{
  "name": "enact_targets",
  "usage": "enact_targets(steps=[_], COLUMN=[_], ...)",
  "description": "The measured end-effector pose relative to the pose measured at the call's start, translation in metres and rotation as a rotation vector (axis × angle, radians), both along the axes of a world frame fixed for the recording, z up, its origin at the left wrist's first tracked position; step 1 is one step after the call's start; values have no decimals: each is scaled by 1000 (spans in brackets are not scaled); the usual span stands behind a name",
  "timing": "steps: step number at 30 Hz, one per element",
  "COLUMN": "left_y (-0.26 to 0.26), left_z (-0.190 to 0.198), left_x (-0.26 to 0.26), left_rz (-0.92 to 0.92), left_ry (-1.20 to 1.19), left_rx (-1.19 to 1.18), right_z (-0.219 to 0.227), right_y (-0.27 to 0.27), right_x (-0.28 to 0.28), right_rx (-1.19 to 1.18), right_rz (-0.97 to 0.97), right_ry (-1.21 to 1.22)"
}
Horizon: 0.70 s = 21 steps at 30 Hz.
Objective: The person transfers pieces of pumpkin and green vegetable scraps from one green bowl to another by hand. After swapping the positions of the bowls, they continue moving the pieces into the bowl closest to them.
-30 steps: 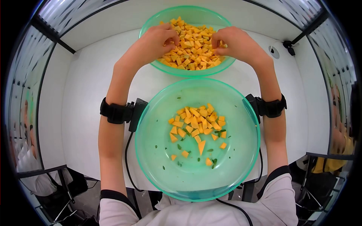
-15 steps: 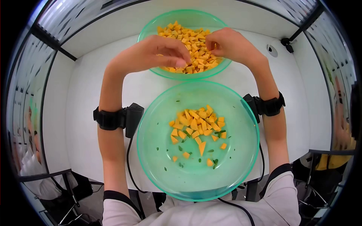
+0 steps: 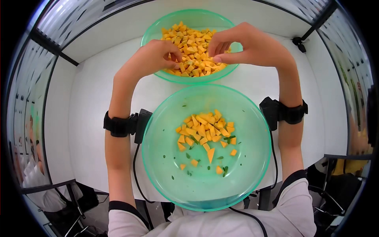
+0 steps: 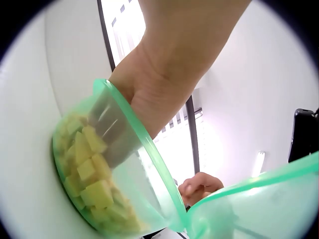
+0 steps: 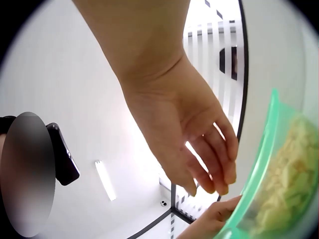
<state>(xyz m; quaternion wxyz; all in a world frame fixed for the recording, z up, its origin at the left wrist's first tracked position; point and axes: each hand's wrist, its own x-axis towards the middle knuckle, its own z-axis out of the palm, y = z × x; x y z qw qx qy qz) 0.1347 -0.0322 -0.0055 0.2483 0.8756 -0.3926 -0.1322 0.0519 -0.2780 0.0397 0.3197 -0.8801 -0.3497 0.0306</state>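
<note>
The far green bowl [image 3: 195, 80] holds a heap of orange-yellow cubes [image 3: 193, 49] that look like cut pumpkin. My left hand [image 3: 158, 57] reaches into its left side with bent fingers at the cubes. Whether the left fingertips pinch a cube, I cannot tell. My right hand [image 3: 244, 47] hangs over the bowl's right side, fingers loosely bent. In the right wrist view, a gap shows between that hand's [image 5: 184, 134] thumb and fingers, with nothing in it. Nearer my body, a wider green bowl [image 3: 166, 185] contains a smaller pile of orange-yellow pieces [image 3: 203, 128] and scattered green bits [image 3: 225, 171].
Both bowls stand on a white table [image 3: 90, 118], the wider one reaching over its front edge. Low white walls [image 3: 268, 19] enclose the back and sides. A strapped camera [image 3: 143, 125] sits on my left forearm, another camera [image 3: 269, 112] on the right, each with a cable.
My left hand lifted toward the near bowl, then went back to the far bowl's left side. My right hand has risen from the cubes and its fingers have spread. A piece joined the near pile.
</note>
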Motion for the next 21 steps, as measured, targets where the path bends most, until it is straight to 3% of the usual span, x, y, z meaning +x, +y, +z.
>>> enact_targets(steps=[8,15,21], left_y=[0,3,6], left_z=[0,1,17], left_x=[-1,0,-5], left_rz=[-35,-46,-192], left_ry=[-17,14,71], left_rx=[0,-39,-192], right_z=[-41,-46,-48], right_y=[1,6,5], right_x=[17,23,24], right_rx=[-229,-223,-215], right_rz=[-297,-275,-291], right_ry=[-53,21,61])
